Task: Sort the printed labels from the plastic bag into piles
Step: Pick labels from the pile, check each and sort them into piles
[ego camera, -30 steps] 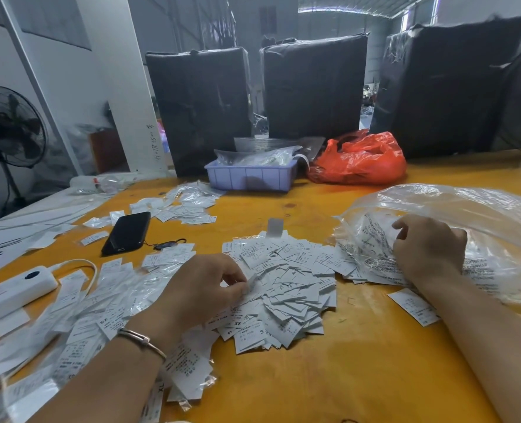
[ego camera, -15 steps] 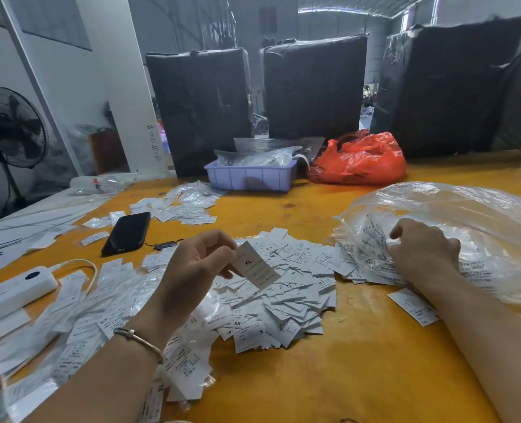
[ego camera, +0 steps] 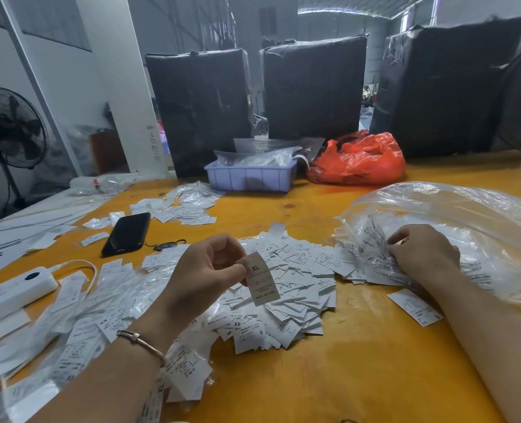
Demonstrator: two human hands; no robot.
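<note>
Orange table [ego camera: 359, 377], wide, bearing all the items below. Three black-wrapped bales [ego camera: 311, 87] standing upright along its far edge. Clear plastic bag [ego camera: 454, 221], large and crumpled, lying at right with its mouth toward the centre; printed labels visible through the film. Central pile of labels [ego camera: 295, 288], white slips heaped loosely in front of the person, touching the spill at the bag's mouth; sizes XS and S readable on its near edge. Left pile [ego camera: 79, 319], longer white slips mixed with clear film, spread toward the near left corner. Far pile [ego camera: 186, 206], smaller, just in front of a lilac tray [ego camera: 250, 178] that holds clear packets. Red plastic bag [ego camera: 356, 161], bunched, beside the tray on its right. Black standing fan [ego camera: 7, 129] off the table at left. White power strip [ego camera: 12, 293] with cable at the left edge. Black phone [ego camera: 127, 233], face up, between the far pile and the left pile. Right hand [ego camera: 423, 254], fingers curled and pinching labels at the bag's mouth. Left hand [ego camera: 204, 276], raised above the central pile, thumb and fingers pinching one label [ego camera: 260, 279] marked XL, held nearly upright with print facing the camera. Metal bangle [ego camera: 140, 340] on the left wrist. One stray label [ego camera: 414, 306] lying apart, near the right forearm.
</note>
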